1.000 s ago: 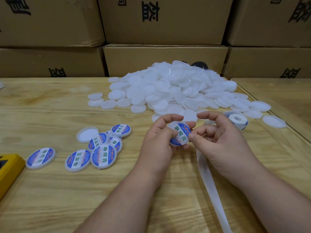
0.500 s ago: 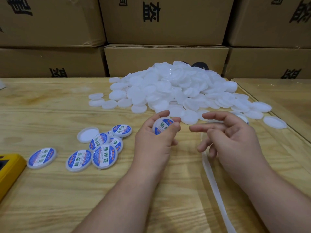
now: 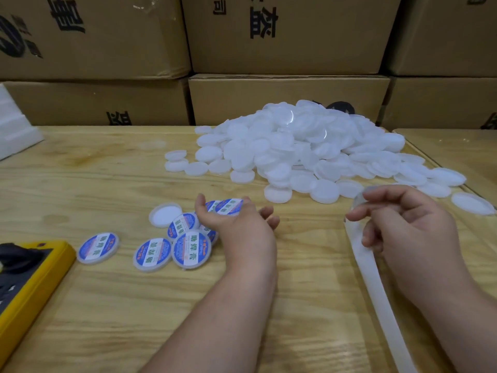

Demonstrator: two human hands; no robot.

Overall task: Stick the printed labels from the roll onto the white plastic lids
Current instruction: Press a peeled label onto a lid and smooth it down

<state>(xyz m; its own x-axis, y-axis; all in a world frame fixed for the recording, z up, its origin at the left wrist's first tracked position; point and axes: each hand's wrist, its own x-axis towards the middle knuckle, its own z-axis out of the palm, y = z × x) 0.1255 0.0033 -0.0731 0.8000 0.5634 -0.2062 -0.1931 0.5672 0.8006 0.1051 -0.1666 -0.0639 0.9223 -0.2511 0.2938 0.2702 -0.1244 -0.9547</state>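
A big heap of plain white lids (image 3: 301, 146) covers the far right of the wooden table. Several lids with blue labels (image 3: 191, 249) lie at centre left, beside one unlabelled upturned lid (image 3: 165, 214). My left hand (image 3: 239, 224) hovers over that group, and a labelled lid (image 3: 228, 207) sits tilted between its thumb and forefinger. My right hand (image 3: 403, 227) is on the right, its fingers curled round the white label strip (image 3: 376, 286) just below the roll (image 3: 360, 197). The roll is mostly hidden behind the fingers. The strip trails toward the table's near edge.
A yellow device (image 3: 29, 281) lies at the near left edge, and white foam (image 3: 13, 130) at the far left. Stacked cardboard boxes (image 3: 287, 98) wall off the back. A second wooden table (image 3: 457, 149) adjoins on the right.
My left hand carried the freshly labelled lid left, over the group of labelled lids. My right hand drew away to the right and closed on the label strip by the roll.
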